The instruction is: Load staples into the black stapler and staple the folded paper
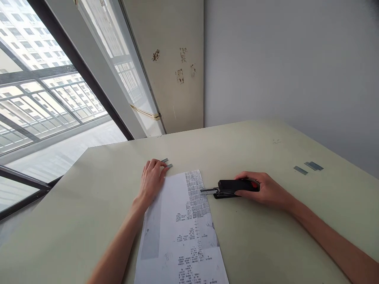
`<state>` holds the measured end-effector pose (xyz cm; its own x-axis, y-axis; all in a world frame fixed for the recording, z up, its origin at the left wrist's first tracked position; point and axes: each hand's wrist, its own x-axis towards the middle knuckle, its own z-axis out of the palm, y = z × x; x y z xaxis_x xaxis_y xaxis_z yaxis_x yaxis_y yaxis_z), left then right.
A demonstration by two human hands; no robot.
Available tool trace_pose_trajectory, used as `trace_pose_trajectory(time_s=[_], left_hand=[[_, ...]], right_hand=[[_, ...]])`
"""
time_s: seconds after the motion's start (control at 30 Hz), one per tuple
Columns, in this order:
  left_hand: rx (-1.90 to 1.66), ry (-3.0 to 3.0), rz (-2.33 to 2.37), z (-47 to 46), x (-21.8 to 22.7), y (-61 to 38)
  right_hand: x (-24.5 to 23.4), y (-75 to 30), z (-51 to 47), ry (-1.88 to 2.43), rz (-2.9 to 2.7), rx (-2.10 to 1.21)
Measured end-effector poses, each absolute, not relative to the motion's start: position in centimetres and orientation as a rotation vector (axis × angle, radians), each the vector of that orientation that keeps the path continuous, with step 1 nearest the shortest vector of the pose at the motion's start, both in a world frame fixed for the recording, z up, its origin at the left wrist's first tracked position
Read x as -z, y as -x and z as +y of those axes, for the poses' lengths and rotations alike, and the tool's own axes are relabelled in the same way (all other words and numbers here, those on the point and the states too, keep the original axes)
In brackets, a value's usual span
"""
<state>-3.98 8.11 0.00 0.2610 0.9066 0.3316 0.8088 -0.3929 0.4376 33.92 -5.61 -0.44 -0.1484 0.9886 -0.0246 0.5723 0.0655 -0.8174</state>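
The right hand (pixel 268 188) clamps a stapler (pixel 231 187); the left hand (pixel 152 177) (can't tell if pinching) touches staple strips (pixel 169 165)

I see a pale table (pixel 74 205) spread toward six o'clock. A plain grey wall (pixel 281 59) stands at two o'clock, a beige panel (pixel 180 106) with brown patches (pixel 179 76) at twelve. Daylight enters by the dark-framed window (pixel 75 57) at ten, railings (pixel 29 94) and a many-windowed building (pixel 38 37) beyond.
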Motion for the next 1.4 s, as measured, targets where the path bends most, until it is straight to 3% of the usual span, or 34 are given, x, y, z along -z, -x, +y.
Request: trace_pose_trajectory(time_s=[0.5, 1.03, 1.4], left_hand=[[-0.707, -1.740, 1.030, 1.5, -2.6, -2.6], [-0.504, -2.626, 0.859, 0.4, -2.6, -2.3], [-0.423, -2.795, 0.910, -0.5, -1.9, -3.4]], right_hand=[[-0.1, -33.5, -5.7, 1.569, -1.802, -0.944], [-0.6, -33.3, -5.7, 1.573, -1.808, -0.908], [-0.4, -33.3, -5.7, 1.570, -1.827, -0.890]])
